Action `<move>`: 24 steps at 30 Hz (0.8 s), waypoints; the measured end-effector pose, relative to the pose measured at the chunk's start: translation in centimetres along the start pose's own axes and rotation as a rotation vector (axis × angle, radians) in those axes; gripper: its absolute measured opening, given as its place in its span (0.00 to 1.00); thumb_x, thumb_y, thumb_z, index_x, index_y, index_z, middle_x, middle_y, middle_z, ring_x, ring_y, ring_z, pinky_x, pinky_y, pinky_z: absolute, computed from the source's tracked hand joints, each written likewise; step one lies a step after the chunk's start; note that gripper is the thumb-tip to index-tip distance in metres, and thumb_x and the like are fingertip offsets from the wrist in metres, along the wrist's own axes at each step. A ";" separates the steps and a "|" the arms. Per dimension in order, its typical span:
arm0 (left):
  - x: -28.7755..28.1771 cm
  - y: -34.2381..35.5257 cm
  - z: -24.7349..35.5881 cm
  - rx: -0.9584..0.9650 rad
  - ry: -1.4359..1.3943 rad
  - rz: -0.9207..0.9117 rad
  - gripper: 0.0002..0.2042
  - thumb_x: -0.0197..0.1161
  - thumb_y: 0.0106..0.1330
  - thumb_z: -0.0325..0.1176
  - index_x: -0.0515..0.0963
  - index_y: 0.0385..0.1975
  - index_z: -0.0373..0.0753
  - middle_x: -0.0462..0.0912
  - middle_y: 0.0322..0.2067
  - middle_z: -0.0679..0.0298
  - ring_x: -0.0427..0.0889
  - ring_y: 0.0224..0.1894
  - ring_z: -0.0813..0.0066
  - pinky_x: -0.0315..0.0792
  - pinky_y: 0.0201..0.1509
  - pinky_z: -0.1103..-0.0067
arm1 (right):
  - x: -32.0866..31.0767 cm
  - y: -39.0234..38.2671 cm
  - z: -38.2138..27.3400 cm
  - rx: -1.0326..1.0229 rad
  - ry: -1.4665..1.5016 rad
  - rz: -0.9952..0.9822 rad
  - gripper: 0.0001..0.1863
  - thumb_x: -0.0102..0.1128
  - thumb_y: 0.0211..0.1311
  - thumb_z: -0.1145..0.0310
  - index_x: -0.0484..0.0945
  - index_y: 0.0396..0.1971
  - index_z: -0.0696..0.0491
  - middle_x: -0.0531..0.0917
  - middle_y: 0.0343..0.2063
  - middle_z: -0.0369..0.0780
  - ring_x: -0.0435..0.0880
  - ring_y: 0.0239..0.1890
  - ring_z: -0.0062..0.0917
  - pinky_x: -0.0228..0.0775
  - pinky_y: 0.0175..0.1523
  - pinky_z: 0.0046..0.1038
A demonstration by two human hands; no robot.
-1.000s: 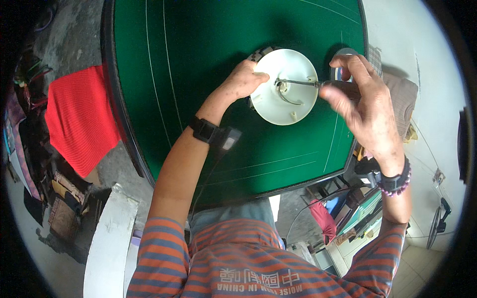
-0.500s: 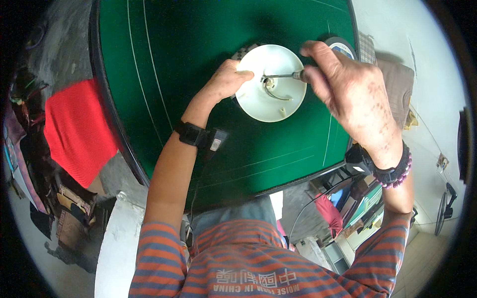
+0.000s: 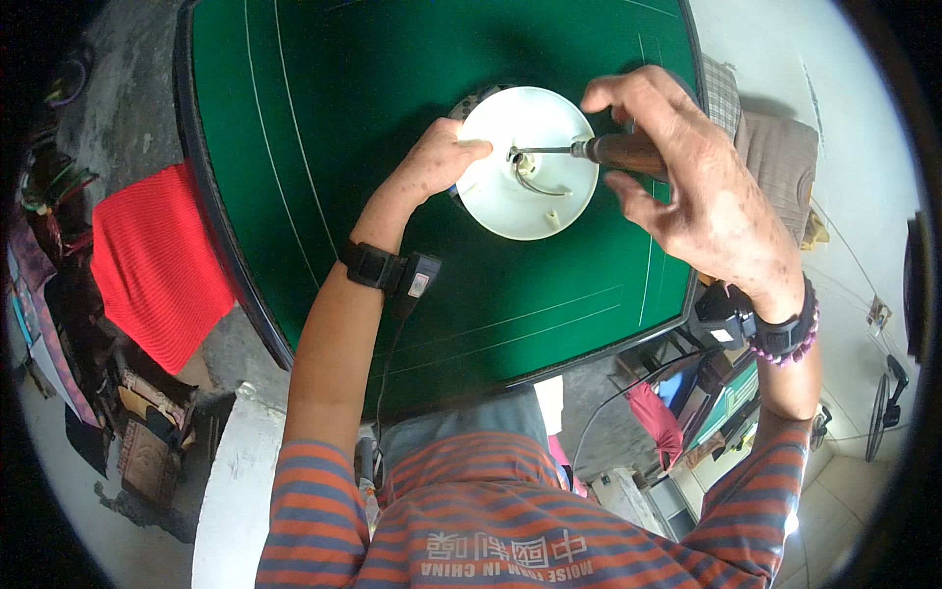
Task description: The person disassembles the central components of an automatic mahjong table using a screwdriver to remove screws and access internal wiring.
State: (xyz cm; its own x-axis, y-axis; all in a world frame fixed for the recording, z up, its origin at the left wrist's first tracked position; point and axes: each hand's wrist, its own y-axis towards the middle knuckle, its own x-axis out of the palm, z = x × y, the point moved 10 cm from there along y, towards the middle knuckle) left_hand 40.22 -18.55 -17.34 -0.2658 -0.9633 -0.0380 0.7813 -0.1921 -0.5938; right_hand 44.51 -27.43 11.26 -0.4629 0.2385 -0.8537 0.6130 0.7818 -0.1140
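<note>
A white round bowl-shaped cover (image 3: 500, 211) faces up above the green table. My left hand (image 3: 430, 165) grips its left rim, thumb on the inside and the other fingers hidden behind. At the cover's middle is a small opening with a short bent wire (image 3: 546, 190) sticking out. A screwdriver (image 3: 628, 153) with a brown handle lies across from the right, its tip at the fitting in the middle. Around the handle is my right hand (image 3: 708, 182), thumb and forefinger spread loosely off its sides; the handle's end disappears at my palm.
The green table (image 3: 471, 304) has a dark raised edge. A red ribbed cloth (image 3: 162, 265) hangs beyond its left side. At the right edge are brown cushions (image 3: 780, 162). A dark cable (image 3: 386, 368) runs down from my left wrist.
My right thumb and fingers have opened away from the screwdriver handle, baring more of it. The hand has shifted slightly right. The cover has moved slightly left with my left hand.
</note>
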 end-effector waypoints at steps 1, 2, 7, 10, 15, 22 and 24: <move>0.0 0.0 0.1 0.001 0.000 0.001 0.16 0.61 0.63 0.35 0.81 0.45 0.31 0.86 0.33 0.62 0.83 0.33 0.77 0.76 0.40 0.77 | -0.2 -0.1 0.1 0.013 0.083 0.013 0.18 0.61 0.61 0.72 0.71 0.50 0.51 0.81 0.31 0.45 0.84 0.33 0.38 0.76 0.38 0.33; 0.0 -0.2 0.4 0.004 0.018 -0.008 0.16 0.61 0.63 0.36 0.81 0.45 0.32 0.86 0.33 0.62 0.83 0.33 0.77 0.76 0.41 0.77 | -0.3 -0.1 0.9 0.151 -0.147 -0.020 0.17 0.61 0.62 0.71 0.72 0.50 0.51 0.82 0.30 0.45 0.84 0.32 0.38 0.77 0.38 0.33; -0.1 -0.3 0.7 0.024 0.025 -0.023 0.16 0.61 0.64 0.37 0.82 0.44 0.31 0.86 0.33 0.61 0.83 0.33 0.76 0.77 0.41 0.77 | 0.1 0.0 0.6 0.102 -0.336 -0.106 0.15 0.60 0.64 0.69 0.75 0.50 0.52 0.83 0.27 0.44 0.86 0.32 0.38 0.78 0.38 0.33; -0.2 -0.3 0.6 0.039 -0.004 0.000 0.16 0.61 0.64 0.37 0.82 0.44 0.31 0.86 0.32 0.61 0.84 0.34 0.76 0.77 0.41 0.77 | -0.7 0.4 -0.8 -0.101 -0.233 -0.041 0.15 0.60 0.64 0.68 0.75 0.50 0.53 0.84 0.28 0.43 0.86 0.33 0.38 0.78 0.40 0.33; -0.1 -0.2 0.6 0.009 0.059 -0.028 0.16 0.60 0.63 0.36 0.81 0.45 0.30 0.86 0.33 0.59 0.84 0.34 0.75 0.77 0.41 0.76 | -0.2 0.0 2.1 0.212 -0.253 -0.120 0.16 0.62 0.61 0.67 0.74 0.49 0.52 0.81 0.33 0.42 0.84 0.36 0.38 0.77 0.40 0.36; -0.1 -0.2 0.7 0.024 0.067 -0.017 0.17 0.61 0.64 0.37 0.81 0.45 0.30 0.86 0.34 0.59 0.84 0.34 0.75 0.77 0.41 0.77 | -0.3 -0.1 0.4 0.037 -0.096 -0.086 0.21 0.65 0.57 0.75 0.72 0.51 0.53 0.79 0.41 0.44 0.85 0.39 0.40 0.77 0.38 0.35; -0.3 -0.4 0.4 0.002 0.076 -0.009 0.17 0.61 0.64 0.37 0.81 0.46 0.30 0.86 0.34 0.59 0.83 0.34 0.75 0.77 0.42 0.76 | -0.2 -0.3 1.0 0.127 -0.013 -0.103 0.21 0.65 0.57 0.76 0.72 0.51 0.53 0.79 0.42 0.44 0.85 0.40 0.40 0.78 0.38 0.34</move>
State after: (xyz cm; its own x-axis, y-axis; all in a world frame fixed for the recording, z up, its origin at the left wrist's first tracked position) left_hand 40.23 -18.23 -16.81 -0.3150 -0.9444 -0.0942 0.7797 -0.2009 -0.5930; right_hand 45.03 -28.28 10.95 -0.5197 0.1526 -0.8406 0.6390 0.7225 -0.2639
